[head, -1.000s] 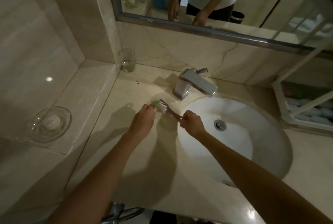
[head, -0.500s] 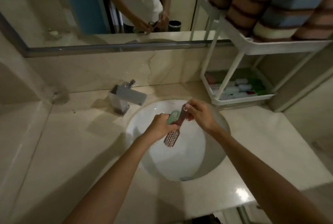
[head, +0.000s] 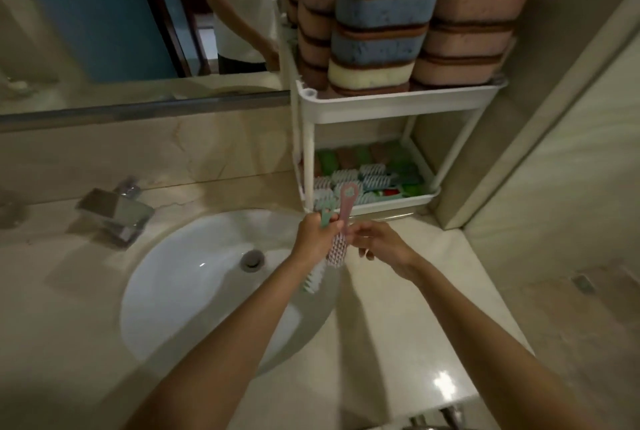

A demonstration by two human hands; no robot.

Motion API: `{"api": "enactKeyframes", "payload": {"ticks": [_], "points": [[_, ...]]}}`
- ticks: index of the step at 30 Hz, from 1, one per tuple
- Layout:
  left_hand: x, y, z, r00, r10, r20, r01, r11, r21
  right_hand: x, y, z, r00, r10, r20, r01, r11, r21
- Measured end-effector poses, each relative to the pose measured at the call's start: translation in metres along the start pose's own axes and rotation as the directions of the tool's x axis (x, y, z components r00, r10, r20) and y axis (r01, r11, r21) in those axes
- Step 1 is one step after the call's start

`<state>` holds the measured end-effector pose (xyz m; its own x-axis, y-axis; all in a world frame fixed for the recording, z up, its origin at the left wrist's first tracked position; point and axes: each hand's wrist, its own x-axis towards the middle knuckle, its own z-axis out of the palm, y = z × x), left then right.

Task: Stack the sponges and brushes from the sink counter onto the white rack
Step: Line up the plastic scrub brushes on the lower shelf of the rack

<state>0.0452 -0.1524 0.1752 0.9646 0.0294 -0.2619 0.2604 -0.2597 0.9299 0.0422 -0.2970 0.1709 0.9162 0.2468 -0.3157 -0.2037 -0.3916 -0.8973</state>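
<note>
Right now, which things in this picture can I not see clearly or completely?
Head view only:
Sponge stacks: tops cut off by the upper edge.
White rack, lower shelf: back hidden under the upper shelf; contents too blurred to count.
Green brush: handle mostly covered by the left hand.
Pink brush: overlap hides whether the right hand grips it.

Left hand (head: 313,239) grips teal brush (head: 312,279), handle up, white bristles hanging over sink basin (head: 194,291). Pink brush (head: 346,203) upright just beside it, between both hands; right hand (head: 379,246) pinches it near head. White rack (head: 381,106) stands behind on counter (head: 398,325): stacked sponges (head: 381,49) on top tier, brushes (head: 370,171) and sponges in lower tray. Faucet (head: 116,213) at left, below mirror (head: 104,14)
</note>
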Motion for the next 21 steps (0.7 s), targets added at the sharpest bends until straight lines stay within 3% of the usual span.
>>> {"api": "enactKeyframes", "payload": {"ticks": [7,13,17,21], "points": [[0.024,0.037,0.058,0.993,-0.013,-0.116,-0.003,0.99,-0.14,0.013,0.014,-0.055,0.998,0.039,0.056,-0.039,0.999,-0.007],[0.056,0.056,0.076,0.99,-0.068,-0.122,0.051,0.989,-0.139,0.034,0.015,-0.086,0.983,0.056,-0.174,-0.035,0.992,0.124],[0.07,0.056,0.081,0.989,-0.125,-0.083,0.107,0.975,-0.192,0.06,0.013,-0.105,0.911,0.062,-0.408,-0.068,0.998,0.001],[0.076,0.058,0.082,0.978,-0.208,-0.032,0.187,0.929,-0.32,0.083,0.009,-0.112,0.877,0.082,-0.473,-0.153,0.982,-0.114]]}}
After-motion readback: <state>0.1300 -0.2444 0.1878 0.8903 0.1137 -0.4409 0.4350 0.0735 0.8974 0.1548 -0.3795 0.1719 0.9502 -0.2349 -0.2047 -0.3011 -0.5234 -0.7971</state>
